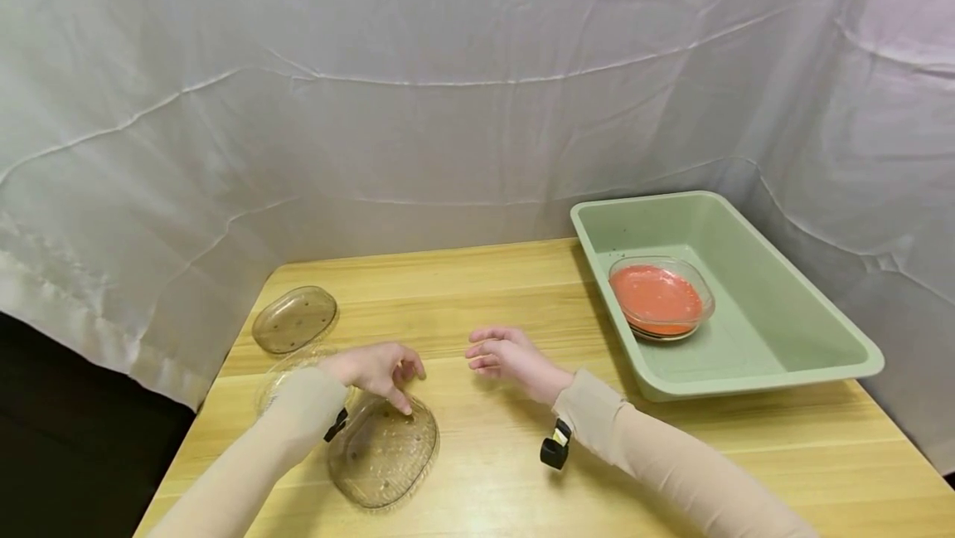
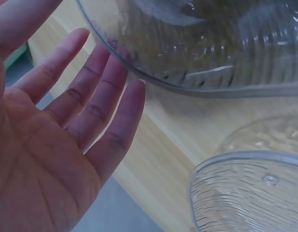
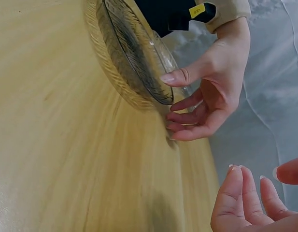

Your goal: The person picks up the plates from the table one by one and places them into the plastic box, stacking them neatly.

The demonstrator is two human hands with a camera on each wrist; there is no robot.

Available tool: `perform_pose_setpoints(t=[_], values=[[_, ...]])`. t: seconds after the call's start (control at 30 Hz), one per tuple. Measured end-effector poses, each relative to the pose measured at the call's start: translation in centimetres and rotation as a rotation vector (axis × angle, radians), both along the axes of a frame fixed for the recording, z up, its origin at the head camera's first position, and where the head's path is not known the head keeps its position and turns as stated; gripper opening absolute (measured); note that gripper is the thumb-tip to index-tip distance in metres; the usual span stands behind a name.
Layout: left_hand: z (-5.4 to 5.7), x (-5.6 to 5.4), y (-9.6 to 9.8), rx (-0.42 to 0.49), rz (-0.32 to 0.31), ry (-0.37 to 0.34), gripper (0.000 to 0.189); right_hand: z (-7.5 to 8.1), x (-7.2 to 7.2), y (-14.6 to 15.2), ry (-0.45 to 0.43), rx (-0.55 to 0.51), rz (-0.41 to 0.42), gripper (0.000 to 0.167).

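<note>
My left hand (image 1: pixel 373 368) is at the far rim of a brown see-through oval dish (image 1: pixel 382 467) at the table's front left. In the left wrist view its fingers (image 2: pixel 110 113) are spread and nearly straight, with some tips showing through the dish's edge. The thumb runs out of that view; the right wrist view shows it by the rim, apart from the other fingers. Whether it touches the dish is unclear. To the right, my right hand (image 1: pixel 518 362) hovers over the wooden table with loosely bent fingers and nothing in them.
A smaller brown oval dish (image 1: pixel 294 320) lies at the back left. Beside it a clear ribbed dish (image 1: pixel 272 376) is partly hidden by the left forearm. At right stands a green tub (image 1: pixel 791 314) holding stacked dishes, one red (image 1: pixel 656 296). Grey cloth (image 1: pixel 448 132) hangs behind.
</note>
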State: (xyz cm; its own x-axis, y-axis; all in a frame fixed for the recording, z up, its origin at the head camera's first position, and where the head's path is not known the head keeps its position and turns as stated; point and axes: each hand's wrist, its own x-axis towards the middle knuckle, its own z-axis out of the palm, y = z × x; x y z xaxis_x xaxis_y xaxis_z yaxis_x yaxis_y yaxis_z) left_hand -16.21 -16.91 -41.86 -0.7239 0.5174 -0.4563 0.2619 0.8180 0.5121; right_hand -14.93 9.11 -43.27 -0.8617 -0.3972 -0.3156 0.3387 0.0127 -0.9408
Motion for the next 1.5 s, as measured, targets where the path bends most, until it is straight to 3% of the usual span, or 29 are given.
perform_pose_setpoints(t=[0.53,1.1,1.4,1.5], values=[[-0.6,0.0,0.1,0.011,-0.051,0.021,0.035,-0.7,0.5,-0.1,-0.038,-0.003,0.009,0.045],[-1.5,-0.6,-0.4,0.086,-0.114,0.049,0.016,-1.3,0.7,0.4,-0.038,-0.003,0.008,0.042],[-1.8,-0.9,-0.5,0.100,-0.115,0.069,0.010,-1.7,0.5,0.8,-0.033,-0.001,-0.043,0.039],[-1.9,-0.9,-0.4,0.104,-0.086,0.061,0.010,-1.9,0.4,0.9,-0.031,0.000,-0.075,0.038]])
